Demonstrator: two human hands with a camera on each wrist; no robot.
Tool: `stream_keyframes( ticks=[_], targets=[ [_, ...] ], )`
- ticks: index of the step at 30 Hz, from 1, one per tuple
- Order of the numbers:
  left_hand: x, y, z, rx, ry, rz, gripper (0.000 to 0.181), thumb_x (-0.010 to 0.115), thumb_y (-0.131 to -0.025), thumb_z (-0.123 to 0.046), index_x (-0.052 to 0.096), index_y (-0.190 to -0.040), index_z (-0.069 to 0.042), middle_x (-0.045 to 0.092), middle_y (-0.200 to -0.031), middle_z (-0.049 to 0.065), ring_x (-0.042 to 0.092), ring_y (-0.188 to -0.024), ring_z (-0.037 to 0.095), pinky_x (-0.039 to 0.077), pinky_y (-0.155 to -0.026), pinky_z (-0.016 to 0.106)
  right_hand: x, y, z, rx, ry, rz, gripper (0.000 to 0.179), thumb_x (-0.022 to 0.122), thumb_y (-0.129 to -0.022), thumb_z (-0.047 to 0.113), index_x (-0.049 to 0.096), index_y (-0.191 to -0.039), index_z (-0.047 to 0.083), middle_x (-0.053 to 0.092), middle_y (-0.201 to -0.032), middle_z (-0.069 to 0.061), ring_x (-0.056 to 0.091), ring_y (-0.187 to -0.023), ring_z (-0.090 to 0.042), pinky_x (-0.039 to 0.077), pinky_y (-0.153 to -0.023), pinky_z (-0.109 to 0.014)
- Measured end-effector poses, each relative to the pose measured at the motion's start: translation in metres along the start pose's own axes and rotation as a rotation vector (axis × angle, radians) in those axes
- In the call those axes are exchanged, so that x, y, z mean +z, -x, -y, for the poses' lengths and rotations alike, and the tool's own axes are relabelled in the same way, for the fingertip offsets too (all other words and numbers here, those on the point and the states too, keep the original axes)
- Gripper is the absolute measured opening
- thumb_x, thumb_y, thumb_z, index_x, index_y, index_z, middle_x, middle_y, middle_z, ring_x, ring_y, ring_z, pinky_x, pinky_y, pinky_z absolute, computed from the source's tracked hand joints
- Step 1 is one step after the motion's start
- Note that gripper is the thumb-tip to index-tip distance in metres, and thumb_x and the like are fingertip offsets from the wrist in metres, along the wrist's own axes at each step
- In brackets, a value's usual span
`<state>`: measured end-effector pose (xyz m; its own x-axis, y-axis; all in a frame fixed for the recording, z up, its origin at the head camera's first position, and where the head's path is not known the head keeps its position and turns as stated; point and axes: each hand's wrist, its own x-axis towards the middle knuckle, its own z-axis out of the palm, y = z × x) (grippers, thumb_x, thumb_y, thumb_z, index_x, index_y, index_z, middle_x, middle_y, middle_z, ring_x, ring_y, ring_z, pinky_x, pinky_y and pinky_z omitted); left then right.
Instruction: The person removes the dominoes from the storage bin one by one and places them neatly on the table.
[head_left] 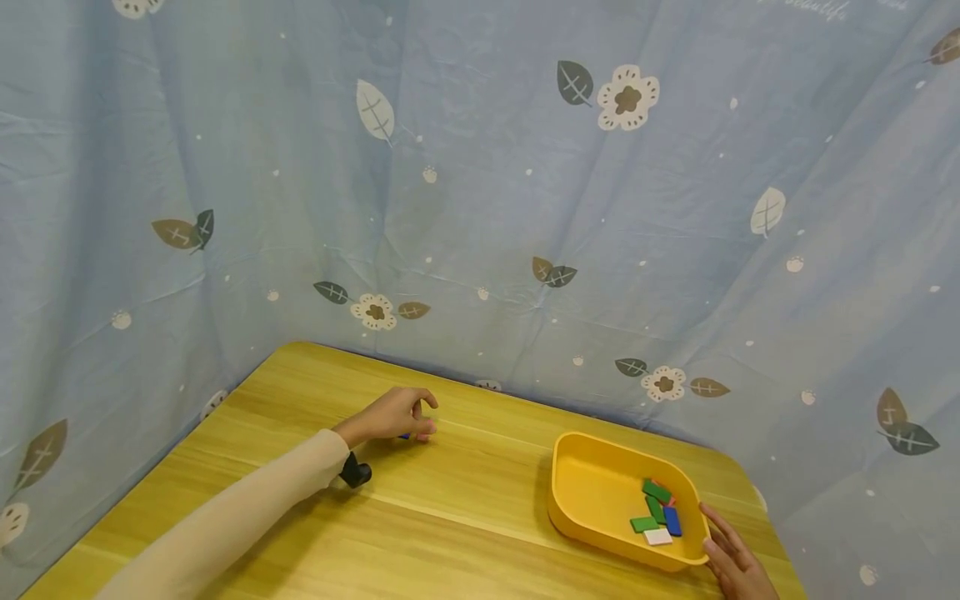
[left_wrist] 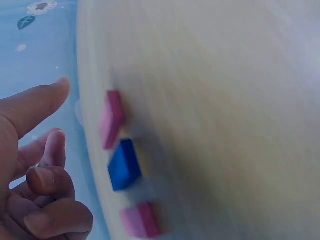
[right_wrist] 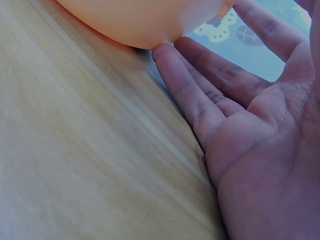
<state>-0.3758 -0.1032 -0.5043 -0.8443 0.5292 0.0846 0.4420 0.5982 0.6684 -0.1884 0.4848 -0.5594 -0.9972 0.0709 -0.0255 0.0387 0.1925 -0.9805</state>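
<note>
My left hand (head_left: 393, 414) hovers at the back left of the table, thumb and fingers loosely bent with nothing between them. Beside it in the left wrist view, a pink block (left_wrist: 111, 120), a blue block (left_wrist: 125, 165) and another pink block (left_wrist: 140, 221) form a row. The hand partly hides this row in the head view. At the right, my right hand (head_left: 738, 567) touches the end of a yellow tray (head_left: 600, 540) with extended fingers. Inside lie green blocks (head_left: 643, 524), a blue block (head_left: 672, 521), a white block (head_left: 658, 537) and a partly covered red piece (head_left: 671, 502).
The wooden table (head_left: 465, 492) has rounded back corners. A blue patterned curtain (head_left: 480, 208) hangs behind it and along its sides. A black wrist device (head_left: 355, 472) juts out below the left wrist.
</note>
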Motion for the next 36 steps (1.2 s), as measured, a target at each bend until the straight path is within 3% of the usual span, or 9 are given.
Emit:
stream_keyframes(
  ticks=[7, 14, 18, 24, 31, 36],
  targets=[
    [0.001, -0.017, -0.026, 0.059, 0.028, -0.031, 0.029, 0.076, -0.096, -0.031, 0.071, -0.119, -0.013, 0.062, -0.083, -0.002, 0.054, -0.068, 0.015, 0.046, -0.067, 0.034, -0.003, 0.000, 0.004, 0.013, -0.012, 0.022, 0.064, 0.051, -0.111, 0.027, 0.021, -0.164, 0.008, 0.052, -0.120, 0.038, 0.053, -0.107, 0.017, 0.052, -0.085, -0.018],
    [0.000, -0.035, -0.064, 0.101, 0.222, -0.031, 0.028, 0.069, -0.100, -0.038, 0.073, -0.118, -0.016, 0.065, -0.092, 0.001, 0.057, -0.077, 0.019, 0.049, -0.069, 0.035, -0.005, -0.003, 0.003, 0.025, 0.001, 0.017, 0.064, 0.052, -0.110, 0.030, 0.022, -0.164, 0.011, 0.050, -0.121, 0.040, 0.051, -0.107, 0.019, 0.052, -0.085, -0.016],
    [0.003, -0.045, -0.085, 0.150, 0.263, -0.025, 0.025, 0.069, -0.101, -0.036, 0.073, -0.115, -0.016, 0.066, -0.091, 0.003, 0.058, -0.076, 0.022, 0.049, -0.068, 0.034, -0.005, -0.002, 0.003, 0.029, -0.010, 0.012, 0.064, 0.051, -0.110, 0.029, 0.022, -0.164, 0.011, 0.051, -0.121, 0.038, 0.052, -0.107, 0.017, 0.052, -0.085, -0.017],
    [0.013, -0.059, -0.111, 0.187, 0.274, 0.004, 0.020, 0.069, -0.101, -0.030, 0.073, -0.114, -0.015, 0.067, -0.089, 0.004, 0.062, -0.080, 0.030, 0.050, -0.068, 0.032, -0.005, -0.002, 0.002, 0.044, -0.017, -0.001, 0.064, 0.053, -0.110, 0.028, 0.023, -0.164, 0.011, 0.053, -0.118, 0.035, 0.054, -0.106, 0.015, 0.052, -0.085, -0.017],
    [0.028, -0.077, -0.141, 0.258, 0.244, 0.023, 0.021, 0.069, -0.101, -0.029, 0.073, -0.115, -0.013, 0.068, -0.090, 0.002, 0.062, -0.079, 0.015, 0.052, -0.073, 0.030, -0.006, -0.004, 0.002, 0.083, 0.023, -0.015, 0.069, 0.054, -0.109, 0.032, 0.019, -0.164, 0.007, 0.047, -0.123, 0.028, 0.053, -0.106, 0.016, 0.052, -0.086, -0.018],
    [0.043, -0.088, -0.163, 0.315, 0.220, 0.036, 0.024, 0.069, -0.101, -0.029, 0.073, -0.117, -0.011, 0.068, -0.091, 0.000, 0.063, -0.081, 0.012, 0.053, -0.075, 0.027, -0.004, -0.003, 0.002, 0.081, 0.016, -0.017, 0.069, 0.054, -0.109, 0.031, 0.019, -0.163, 0.006, 0.050, -0.119, 0.033, 0.052, -0.105, 0.017, 0.052, -0.085, -0.018]
  ],
)
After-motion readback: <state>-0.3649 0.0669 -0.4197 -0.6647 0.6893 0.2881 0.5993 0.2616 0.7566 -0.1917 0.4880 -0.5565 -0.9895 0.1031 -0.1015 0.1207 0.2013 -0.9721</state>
